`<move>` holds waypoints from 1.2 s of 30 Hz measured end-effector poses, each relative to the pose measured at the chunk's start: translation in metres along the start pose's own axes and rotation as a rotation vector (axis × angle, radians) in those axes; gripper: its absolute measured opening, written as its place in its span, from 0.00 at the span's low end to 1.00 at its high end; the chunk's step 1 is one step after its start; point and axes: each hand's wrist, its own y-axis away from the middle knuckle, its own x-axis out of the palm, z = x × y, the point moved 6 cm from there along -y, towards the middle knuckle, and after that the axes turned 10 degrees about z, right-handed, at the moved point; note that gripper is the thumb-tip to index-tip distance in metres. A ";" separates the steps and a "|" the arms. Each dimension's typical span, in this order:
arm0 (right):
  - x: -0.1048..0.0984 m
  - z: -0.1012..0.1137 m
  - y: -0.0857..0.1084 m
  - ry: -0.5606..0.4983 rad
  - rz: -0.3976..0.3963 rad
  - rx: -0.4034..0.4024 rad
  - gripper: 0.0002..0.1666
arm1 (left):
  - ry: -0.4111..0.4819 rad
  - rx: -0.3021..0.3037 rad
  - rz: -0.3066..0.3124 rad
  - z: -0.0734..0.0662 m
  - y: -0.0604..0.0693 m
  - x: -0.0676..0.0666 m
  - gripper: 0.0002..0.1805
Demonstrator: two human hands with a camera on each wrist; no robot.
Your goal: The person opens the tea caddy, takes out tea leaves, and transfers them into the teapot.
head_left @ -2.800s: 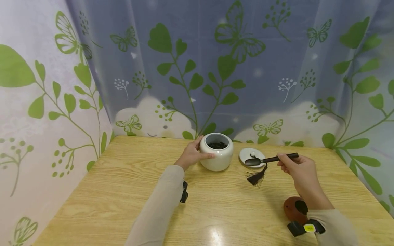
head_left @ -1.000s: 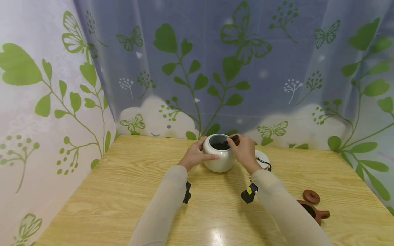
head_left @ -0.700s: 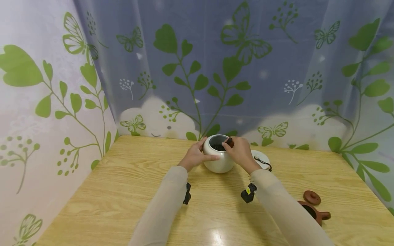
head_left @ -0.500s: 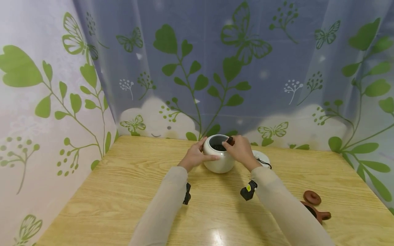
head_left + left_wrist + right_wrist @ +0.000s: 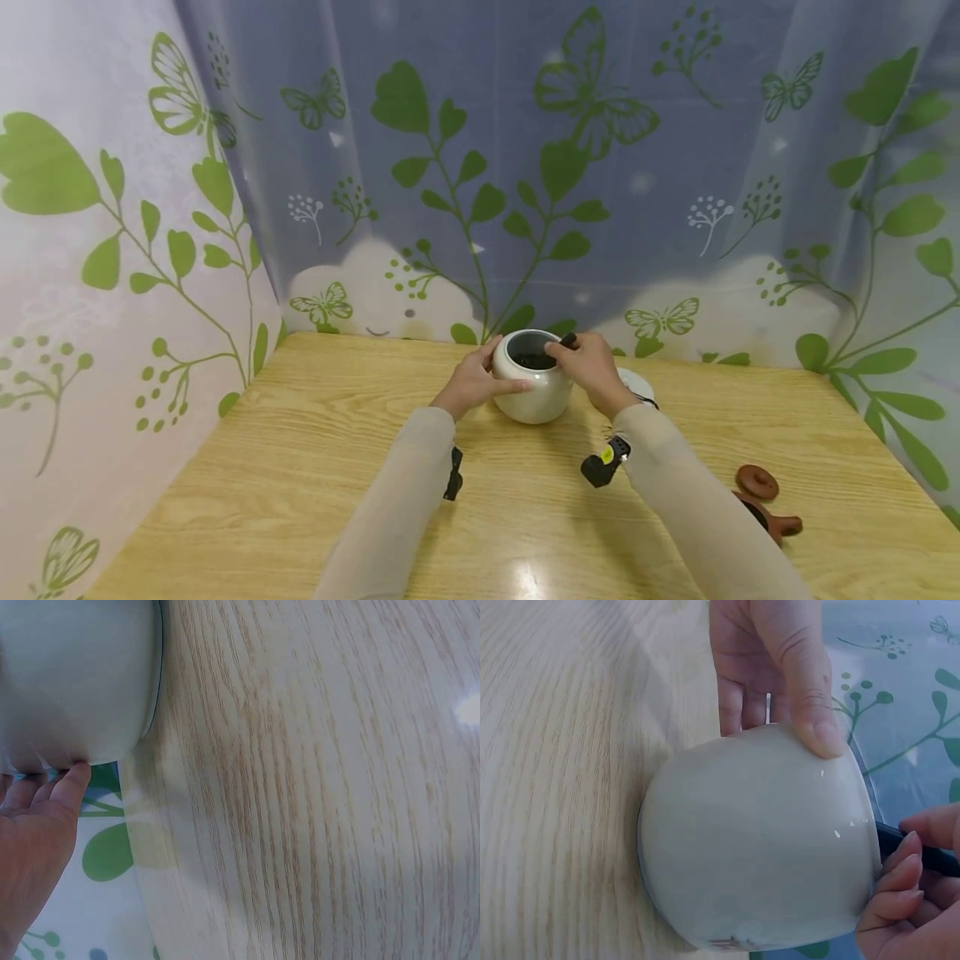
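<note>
Jar [image 5: 528,402]: white, on the wooden table [image 5: 337,500] near its far edge, straight ahead; it serves as the clock's centre, as the head view has it.
Left hand [image 5: 474,379]: at 9 o'clock, grasping the jar, thumb across the front, fingers round the side.
Right hand [image 5: 592,367]: at 3 o'clock by the rim, thumb and curled fingers pinching a black handle [image 5: 567,340]; whether they touch the rim, I cannot tell.
Jar lid [image 5: 633,382]: off, at 3 o'clock just past the right hand, a dark cord [image 5: 651,402] over its edge.
Teapot [image 5: 783,525]: brown, at 4 o'clock, well apart from the jar, partly hidden by the right sleeve [image 5: 697,500]; the pot lid [image 5: 757,482] lies off at its 12 o'clock.
Open tops: done for both jar and teapot; neither lid is back on.
Handle's dip: seems under way, the far end apparently inside the jar; lifting it out is not yet done. The teapot's inside is too dark to judge.
Head view alone: dark contents [image 5: 532,362] in the jar, the teapot, both lids.
Right wrist view alone: the curled fingers from below, and what looks like a printed mark [image 5: 731,944] on the jar's wall.
Left wrist view: left fingertips [image 5: 79,772] against the jar's outer side; no right hand there.
</note>
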 end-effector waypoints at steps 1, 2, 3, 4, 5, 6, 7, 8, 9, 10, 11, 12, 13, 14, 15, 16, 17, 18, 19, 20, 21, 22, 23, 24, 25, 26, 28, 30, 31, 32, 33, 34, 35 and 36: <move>-0.001 -0.002 0.001 -0.038 -0.006 0.012 0.17 | 0.000 0.000 -0.001 0.000 0.000 0.000 0.59; -0.001 -0.003 0.002 -0.071 -0.011 0.021 0.16 | 0.000 0.001 -0.003 0.000 0.001 -0.001 0.59; -0.002 -0.005 0.002 -0.104 -0.013 0.032 0.16 | -0.001 0.004 -0.005 -0.001 0.001 -0.001 0.59; -0.002 -0.007 0.003 -0.132 -0.018 0.045 0.16 | -0.003 0.008 -0.006 -0.001 0.001 -0.001 0.58; -0.002 -0.009 0.003 -0.156 -0.022 0.058 0.16 | -0.003 0.010 -0.006 -0.001 0.001 -0.001 0.58; -0.002 -0.010 0.003 -0.181 -0.025 0.069 0.15 | 0.001 0.012 -0.006 -0.001 0.001 -0.001 0.58; -0.002 -0.012 0.002 -0.206 -0.025 0.079 0.15 | 0.004 0.013 -0.006 -0.001 0.001 -0.001 0.58; -0.002 -0.013 0.002 -0.232 -0.029 0.089 0.15 | 0.007 0.014 -0.005 -0.001 0.001 -0.001 0.57; -0.001 -0.014 0.002 -0.263 -0.031 0.098 0.15 | 0.012 0.015 -0.003 0.000 0.001 -0.001 0.57; -0.001 -0.015 0.002 -0.292 -0.033 0.103 0.15 | 0.017 0.016 -0.002 0.000 0.001 -0.001 0.57; -0.001 -0.016 0.002 -0.318 -0.036 0.109 0.15 | 0.019 0.016 0.000 0.000 0.002 -0.001 0.56; 0.000 -0.016 0.002 -0.345 -0.039 0.115 0.15 | 0.020 0.017 0.001 0.000 0.002 0.000 0.56; 0.000 -0.017 0.002 -0.372 -0.040 0.120 0.15 | 0.019 0.016 0.002 0.000 0.002 0.000 0.56; 0.001 -0.018 0.002 -0.393 -0.043 0.122 0.15 | 0.018 0.013 0.002 0.000 0.002 0.000 0.57; 0.001 -0.019 0.002 -0.414 -0.042 0.124 0.15 | 0.015 0.011 0.002 0.000 0.002 0.000 0.57; 0.002 -0.020 0.002 -0.430 -0.043 0.127 0.15 | 0.012 0.011 0.001 0.000 0.002 0.000 0.57; 0.002 -0.021 0.002 -0.445 -0.045 0.132 0.15 | 0.008 0.012 -0.001 0.000 0.002 0.000 0.57; 0.002 -0.022 0.002 -0.461 -0.049 0.136 0.15 | 0.007 0.012 -0.002 0.000 0.002 0.000 0.57; 0.002 -0.023 0.002 -0.475 -0.049 0.137 0.15 | 0.007 0.012 -0.002 0.000 0.002 0.000 0.57; 0.002 -0.023 0.003 -0.486 -0.051 0.140 0.14 | 0.005 0.013 -0.004 0.000 0.002 -0.001 0.57; 0.002 -0.024 0.003 -0.502 -0.056 0.142 0.14 | 0.003 0.013 -0.005 0.000 0.002 -0.001 0.58; 0.001 -0.025 0.003 -0.514 -0.061 0.145 0.13 | 0.001 0.014 -0.006 0.000 0.002 -0.001 0.58; 0.000 -0.025 0.004 -0.526 -0.063 0.147 0.13 | -0.001 0.016 -0.007 0.000 0.001 -0.001 0.57; -0.001 -0.025 0.004 -0.536 -0.066 0.148 0.13 | -0.003 0.016 -0.008 0.000 0.001 -0.001 0.57; -0.001 -0.025 0.005 -0.545 -0.072 0.148 0.12 | -0.004 0.017 -0.010 0.000 0.001 -0.001 0.58; -0.002 -0.025 0.005 -0.557 -0.080 0.147 0.12 | -0.005 0.018 -0.013 0.000 0.001 -0.001 0.58; -0.004 -0.025 0.006 -0.572 -0.089 0.146 0.12 | -0.004 0.018 -0.016 0.000 0.000 -0.001 0.58; -0.006 -0.025 0.007 -0.580 -0.100 0.148 0.12 | -0.005 0.016 -0.017 0.000 0.000 -0.001 0.58; -0.007 -0.026 0.008 -0.584 -0.107 0.149 0.12 | -0.005 0.013 -0.018 0.001 -0.001 -0.001 0.58; -0.008 -0.026 0.008 -0.586 -0.107 0.150 0.12 | -0.006 0.011 -0.018 0.001 -0.001 -0.001 0.58; -0.009 -0.026 0.008 -0.587 -0.108 0.152 0.12 | -0.006 0.011 -0.017 0.001 -0.001 -0.001 0.58; -0.010 -0.026 0.009 -0.590 -0.109 0.153 0.12 | -0.004 0.012 -0.016 0.001 -0.001 -0.001 0.58; -0.011 -0.027 0.009 -0.591 -0.110 0.156 0.12 | 0.000 0.015 -0.014 0.000 -0.001 -0.001 0.57; -0.012 -0.027 0.009 -0.594 -0.110 0.156 0.12 | 0.005 0.016 -0.011 0.000 -0.001 0.000 0.57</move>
